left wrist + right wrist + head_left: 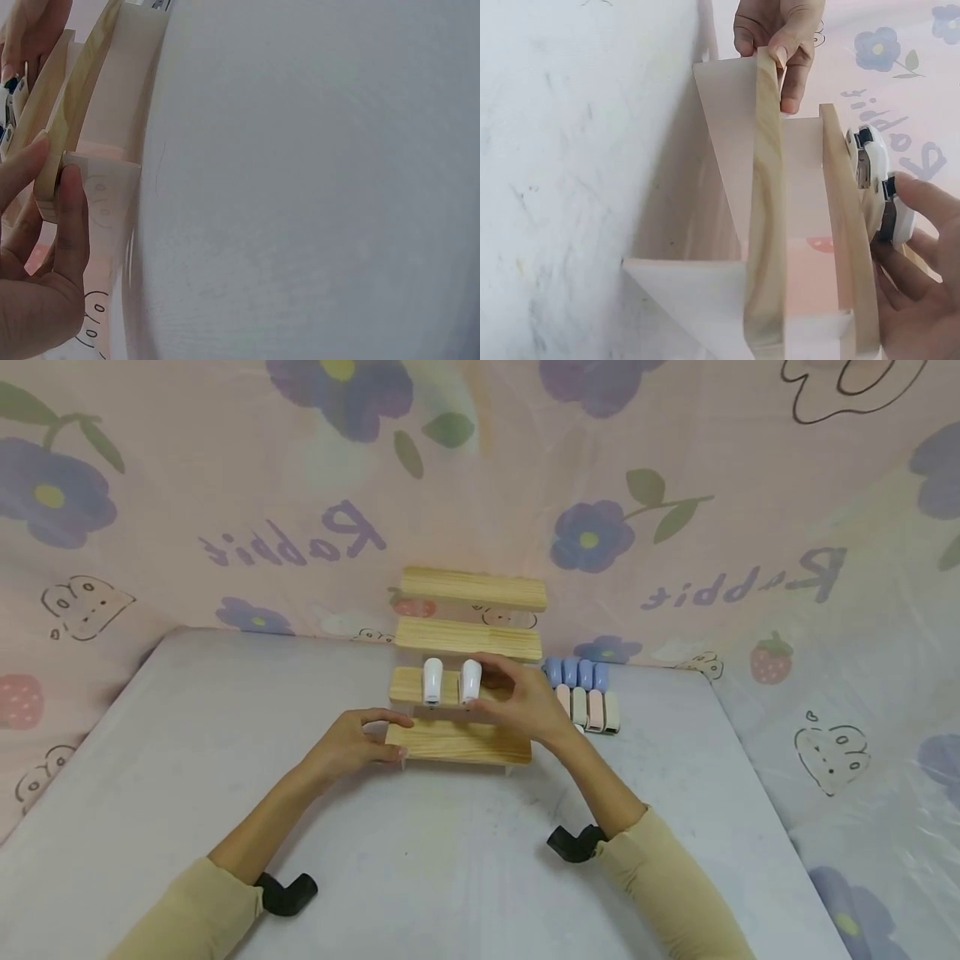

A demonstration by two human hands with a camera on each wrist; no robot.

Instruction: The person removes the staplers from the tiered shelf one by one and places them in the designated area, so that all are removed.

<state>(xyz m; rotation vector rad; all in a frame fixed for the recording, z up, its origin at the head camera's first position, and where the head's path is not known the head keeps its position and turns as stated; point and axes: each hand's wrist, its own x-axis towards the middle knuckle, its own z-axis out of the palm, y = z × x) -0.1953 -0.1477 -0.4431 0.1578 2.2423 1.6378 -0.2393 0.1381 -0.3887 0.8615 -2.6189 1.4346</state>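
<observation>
A wooden step shelf (459,742) with several tiers stands on the table. My left hand (351,743) grips the left end of its lowest board (766,172), thumb on one face and fingers on the other. On the second tier, a white mini stapler (432,682) stands at the left. My right hand (528,700) pinches another white mini stapler (470,681) just to its right, thumb at the near end and fingers at the far side. In the right wrist view, both white staplers show dark and metal parts inside, and the right hand (922,277) holds the nearer one.
Right of the shelf are several blue mini staplers (585,673) in a row. In front of them lies a row of pink and cream ones (595,710), with a white bit partly hidden by my right arm. A printed curtain (480,485) hangs behind the table (450,860).
</observation>
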